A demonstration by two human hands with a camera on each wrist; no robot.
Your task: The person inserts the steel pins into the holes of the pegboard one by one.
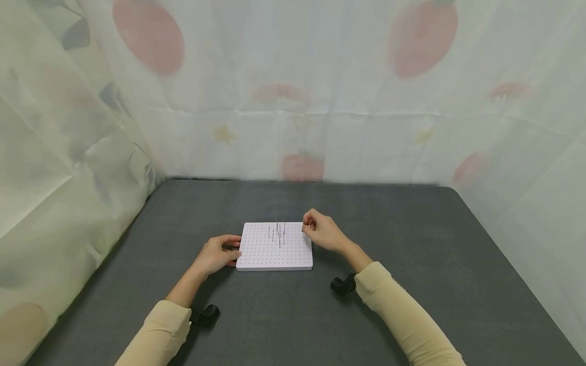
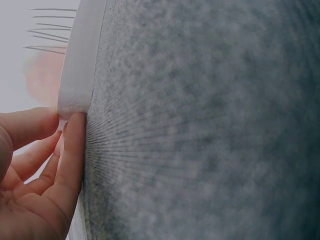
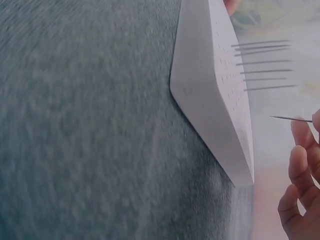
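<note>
A white board (image 1: 274, 259) with rows of small holes lies flat on the table. Several thin metal needles (image 1: 280, 236) stand upright in it, towards its far side. My left hand (image 1: 218, 254) is at the board's left edge; in the left wrist view its fingertips (image 2: 75, 120) rest against the board's side, thumb at the upper rim. Above the board's far right corner, my right hand (image 1: 322, 231) pinches another needle (image 3: 290, 118) between thumb and forefinger. Its pointed end is directed at the board, and its other end is hidden by the fingers.
The dark grey table (image 1: 412, 305) extends around the board on all sides. A patterned curtain (image 1: 357, 137) hangs behind the table and along its sides. Black wrist-worn devices (image 1: 343, 285) sit at both cuffs, close over the tabletop.
</note>
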